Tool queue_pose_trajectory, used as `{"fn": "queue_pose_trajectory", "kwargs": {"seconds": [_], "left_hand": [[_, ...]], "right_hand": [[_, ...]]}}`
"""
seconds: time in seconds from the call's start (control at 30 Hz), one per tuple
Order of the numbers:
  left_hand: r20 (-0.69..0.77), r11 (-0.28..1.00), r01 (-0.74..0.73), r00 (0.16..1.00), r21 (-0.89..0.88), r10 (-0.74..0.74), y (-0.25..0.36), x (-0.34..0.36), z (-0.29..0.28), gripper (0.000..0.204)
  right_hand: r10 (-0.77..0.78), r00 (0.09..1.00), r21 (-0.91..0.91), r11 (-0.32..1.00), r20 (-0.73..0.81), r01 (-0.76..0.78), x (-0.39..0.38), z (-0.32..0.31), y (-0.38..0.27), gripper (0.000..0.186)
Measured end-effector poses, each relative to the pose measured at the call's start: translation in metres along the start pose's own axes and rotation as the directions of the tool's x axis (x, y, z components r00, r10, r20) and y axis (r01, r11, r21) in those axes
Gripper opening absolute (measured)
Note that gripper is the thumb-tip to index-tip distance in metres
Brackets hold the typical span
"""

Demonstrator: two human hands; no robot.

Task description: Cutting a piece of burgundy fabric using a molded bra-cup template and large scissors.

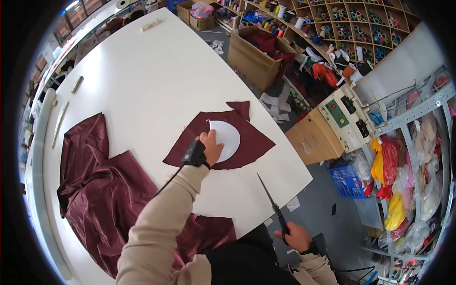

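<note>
My left hand [212, 145] rests with bent, slightly parted fingers on a white round template [228, 142], which lies on a dark maroon fabric piece [256, 141]. A small maroon flap sticks out at that piece's top. My right hand [295, 236] grips large black scissors [280, 218], their long blades pointing up-left over the table's edge. A crumpled length of shiny maroon fabric [95, 190] spreads over the left part of the white table [142, 80] and passes beneath my left forearm.
A cardboard box [249, 59] and thread-cone shelves [351, 31] stand beyond the table. At right are a switch box [342, 114] on wood, a blue crate [346, 183] and a metal rack of bagged fabric [422, 180]. A long roll [43, 142] lines the left edge.
</note>
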State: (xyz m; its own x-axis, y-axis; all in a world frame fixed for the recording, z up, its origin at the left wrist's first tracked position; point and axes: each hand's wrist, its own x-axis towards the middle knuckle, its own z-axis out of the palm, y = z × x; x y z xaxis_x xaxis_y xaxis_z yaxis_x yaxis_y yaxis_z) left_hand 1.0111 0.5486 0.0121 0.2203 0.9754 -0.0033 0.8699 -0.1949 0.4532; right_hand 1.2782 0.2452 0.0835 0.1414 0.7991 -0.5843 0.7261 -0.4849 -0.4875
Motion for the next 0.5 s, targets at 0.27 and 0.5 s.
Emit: {"fn": "queue_pose_trajectory", "kwargs": {"seconds": [0.27, 0.5], "left_hand": [[-0.018, 0.966, 0.238, 0.970, -0.102, -0.241, 0.001, -0.012, 0.012, 0.041], [0.245, 0.635, 0.401, 0.914, -0.660, -0.323, 0.006, -0.008, -0.023, 0.021]], "right_hand": [[-0.153, 0.987, 0.053, 0.987, 0.040, 0.150, 0.042, -0.023, -0.012, 0.053], [-0.223, 0.943, 0.041, 0.975, 0.247, 0.220, 0.080, -0.044, -0.020, 0.054]]}}
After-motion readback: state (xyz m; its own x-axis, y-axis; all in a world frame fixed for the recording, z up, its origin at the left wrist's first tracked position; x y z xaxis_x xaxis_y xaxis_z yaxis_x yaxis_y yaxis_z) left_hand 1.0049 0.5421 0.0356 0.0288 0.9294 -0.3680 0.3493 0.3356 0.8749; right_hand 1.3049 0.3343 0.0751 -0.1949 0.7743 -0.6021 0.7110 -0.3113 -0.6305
